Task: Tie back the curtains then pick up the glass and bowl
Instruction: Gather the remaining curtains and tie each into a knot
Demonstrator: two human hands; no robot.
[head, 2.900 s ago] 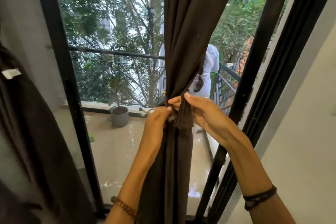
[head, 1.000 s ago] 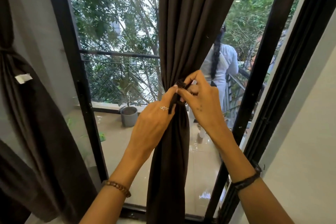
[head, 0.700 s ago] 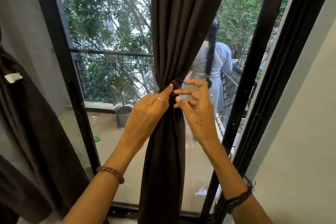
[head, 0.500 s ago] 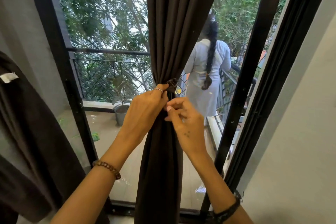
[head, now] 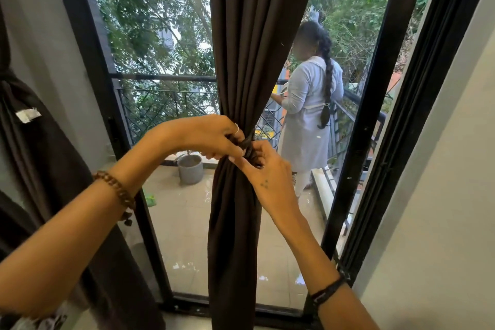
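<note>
Dark brown curtain (head: 241,222) hangs straight down mid-window, long axis vertical, gathered to a narrow waist. Left hand (head: 214,137) and right hand (head: 265,171) both pinch the tie (head: 249,143) there, so the knot looks nearly done. Another curtain (head: 40,169) at left is already bunched. Glass and bowl: not in sight, still to come.

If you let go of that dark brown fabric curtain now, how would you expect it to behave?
The dark brown fabric curtain is probably floppy: it hangs in soft folds. It likely spreads unless the tie at the left hand and right hand holds.
</note>
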